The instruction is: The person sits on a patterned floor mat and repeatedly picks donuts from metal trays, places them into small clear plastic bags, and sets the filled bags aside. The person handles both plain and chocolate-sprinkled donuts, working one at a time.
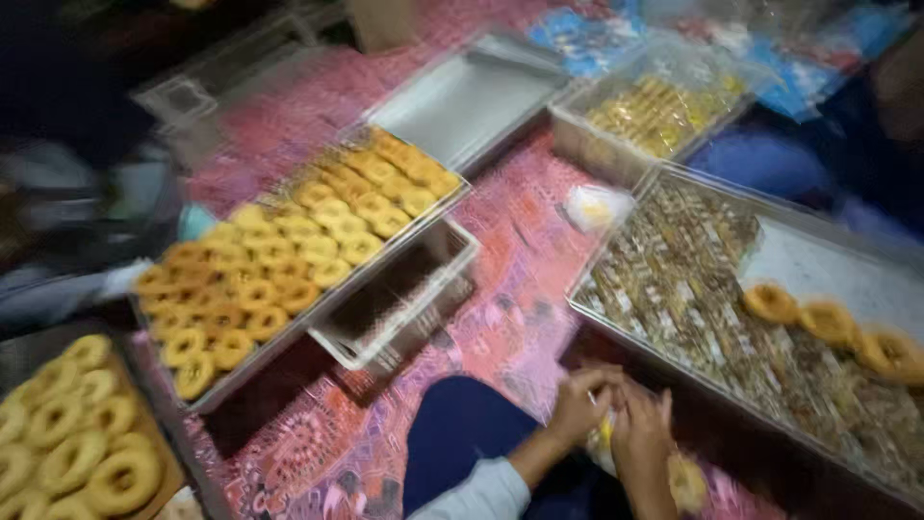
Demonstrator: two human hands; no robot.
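Both hands, left hand (577,409) and right hand (643,435), pinch a thin clear plastic bag (604,445) at six o'clock; it could slip or tear against the large metal tray (828,260) edge.

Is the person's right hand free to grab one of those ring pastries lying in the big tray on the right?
Probably not at once: the right hand and left hand are both busy with a small plastic bag. Nothing blocks the way to the ring pastries.

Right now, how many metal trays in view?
4. One full of ring pastries at left-centre, one empty tray at top centre, one with yellow sweets at top right, one big tray at right. More may lie outside the frame.
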